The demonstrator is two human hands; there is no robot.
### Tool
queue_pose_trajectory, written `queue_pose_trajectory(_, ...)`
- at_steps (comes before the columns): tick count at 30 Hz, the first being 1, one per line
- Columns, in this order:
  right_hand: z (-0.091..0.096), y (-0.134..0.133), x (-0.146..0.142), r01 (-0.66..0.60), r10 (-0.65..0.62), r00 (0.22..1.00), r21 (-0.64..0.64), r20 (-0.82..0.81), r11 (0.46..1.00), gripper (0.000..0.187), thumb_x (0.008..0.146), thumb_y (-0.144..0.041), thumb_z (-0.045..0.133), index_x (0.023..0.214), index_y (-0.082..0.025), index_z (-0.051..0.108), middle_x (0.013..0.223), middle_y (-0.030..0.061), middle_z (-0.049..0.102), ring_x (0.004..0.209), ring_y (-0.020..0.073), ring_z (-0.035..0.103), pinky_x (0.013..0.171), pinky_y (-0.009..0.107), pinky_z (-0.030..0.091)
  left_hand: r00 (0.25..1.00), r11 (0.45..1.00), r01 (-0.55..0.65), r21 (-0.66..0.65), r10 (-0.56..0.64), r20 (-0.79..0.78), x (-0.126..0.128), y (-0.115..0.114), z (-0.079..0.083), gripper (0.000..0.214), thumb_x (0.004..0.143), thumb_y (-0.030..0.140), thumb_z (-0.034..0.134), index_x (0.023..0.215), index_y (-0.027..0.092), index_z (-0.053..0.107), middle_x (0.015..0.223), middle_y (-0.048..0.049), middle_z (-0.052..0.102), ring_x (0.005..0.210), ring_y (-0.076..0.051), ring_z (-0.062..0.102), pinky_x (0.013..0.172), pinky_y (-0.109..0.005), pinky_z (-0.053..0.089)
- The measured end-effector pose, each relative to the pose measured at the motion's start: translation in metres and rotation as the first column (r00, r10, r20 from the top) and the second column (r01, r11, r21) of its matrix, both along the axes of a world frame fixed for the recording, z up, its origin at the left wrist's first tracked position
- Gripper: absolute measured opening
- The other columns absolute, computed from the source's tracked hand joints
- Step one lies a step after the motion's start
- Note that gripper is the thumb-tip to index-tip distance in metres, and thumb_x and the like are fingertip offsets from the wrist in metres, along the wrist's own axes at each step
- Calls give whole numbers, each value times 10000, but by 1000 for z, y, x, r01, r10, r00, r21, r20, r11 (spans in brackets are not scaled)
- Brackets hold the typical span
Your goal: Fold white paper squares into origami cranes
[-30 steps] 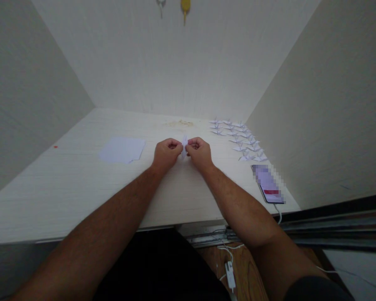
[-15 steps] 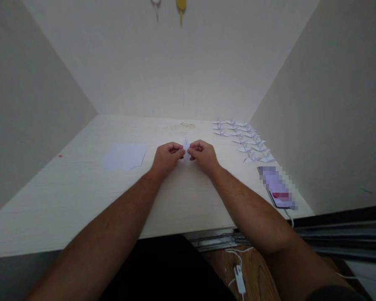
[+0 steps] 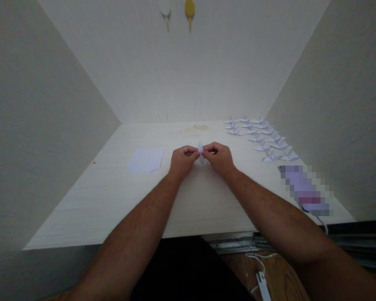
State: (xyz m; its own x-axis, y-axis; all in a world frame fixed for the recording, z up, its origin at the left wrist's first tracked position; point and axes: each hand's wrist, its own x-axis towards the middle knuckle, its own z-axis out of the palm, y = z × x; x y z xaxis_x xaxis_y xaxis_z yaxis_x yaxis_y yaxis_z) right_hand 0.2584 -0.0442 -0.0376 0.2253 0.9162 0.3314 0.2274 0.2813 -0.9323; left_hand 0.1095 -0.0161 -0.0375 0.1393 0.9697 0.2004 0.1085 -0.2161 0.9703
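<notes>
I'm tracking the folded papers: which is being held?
The folded paper pinched between left hand and right hand; the folded cranes rest unheld at right.

Pale worktop, faint streaky grain, boxed in on three sides. Back wall whitish, lightly textured; left wall and right wall plain, greyer. High on back wall: white hook, yellow hook, side by side. Tan stain near worktop's rear, small red spot by left edge. Below: brown wood-grain floor, dark rails lower right. Light dim, soft.
</notes>
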Motion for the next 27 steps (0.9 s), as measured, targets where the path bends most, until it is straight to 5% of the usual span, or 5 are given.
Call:
queue_pose_trajectory(13, 7, -2, -7, 40, -42, 997, -32, -68, 999, 124, 656, -279, 691, 714, -185, 636, 658, 3, 667, 608, 145, 612, 593, 285, 494, 999, 999, -39, 13, 39, 2, 3, -5, 5, 132, 678, 267, 726, 746, 167, 673, 642, 3, 669, 593, -122, 603, 573, -238, 452)
queue_pose_trajectory(20, 3, 2, -8, 22, -23, 975, -9, -222, 1000, 261, 605, -230, 702, 807, -205, 538, 667, -41, 609, 607, 120, 597, 588, 258, 506, 983, 1000, -15, 6, 14, 182, 7, -4, 6, 259, 615, 171, 730, 855, 164, 632, 699, 15, 661, 608, -105, 606, 611, -235, 490)
queue_pose_trajectory(27, 2, 2, -8, -24, 11, 977, -58, -215, 998, 249, 604, -202, 674, 828, -191, 566, 687, -32, 617, 620, 121, 604, 603, 266, 530, 991, 1000, 18, -6, -17, 130, 7, -7, 9, 191, 633, 171, 714, 816, 148, 663, 732, -18, 693, 642, -118, 636, 650, -251, 519)
